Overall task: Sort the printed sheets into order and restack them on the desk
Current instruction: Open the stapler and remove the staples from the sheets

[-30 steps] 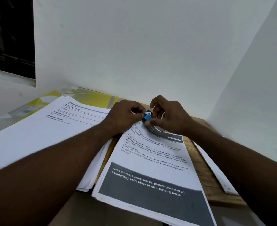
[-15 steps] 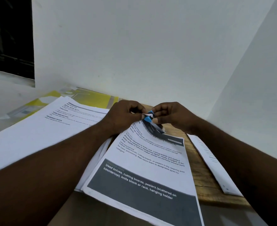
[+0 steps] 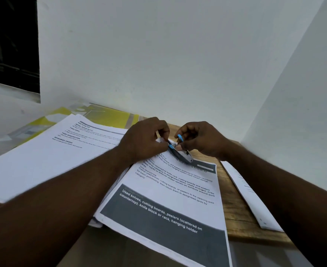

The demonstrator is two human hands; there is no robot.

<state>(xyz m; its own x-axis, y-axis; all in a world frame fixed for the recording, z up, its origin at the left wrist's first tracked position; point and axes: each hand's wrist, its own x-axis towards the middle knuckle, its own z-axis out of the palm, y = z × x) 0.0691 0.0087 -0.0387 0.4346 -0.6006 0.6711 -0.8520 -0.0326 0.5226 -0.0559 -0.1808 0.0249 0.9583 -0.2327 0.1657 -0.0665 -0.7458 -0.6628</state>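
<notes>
Near edge: I see the top sheets point(image 3: 170, 199) overhanging the desk point(image 3: 236, 214) lip toward me, askew over more paper.
Handling: light, floppy and slick, I judge. They crease easily, so take them by a corner or both long edges.
Left hand: the left hand point(image 3: 141, 141) pinches the far corner of the top sheets, fingers curled, wrist low on the page.
Right hand: the right hand point(image 3: 201, 139) grips a small blue-and-metal staple tool point(image 3: 180, 151) at that same corner. Stapler or remover, I cannot tell.
Left side: a thick side stack point(image 3: 43, 155) lies beside the left forearm.
Right side: a loose sheet point(image 3: 249, 193) lies near the right forearm.
Far: a yellow folder point(image 3: 104, 116) lies by the wall.
</notes>
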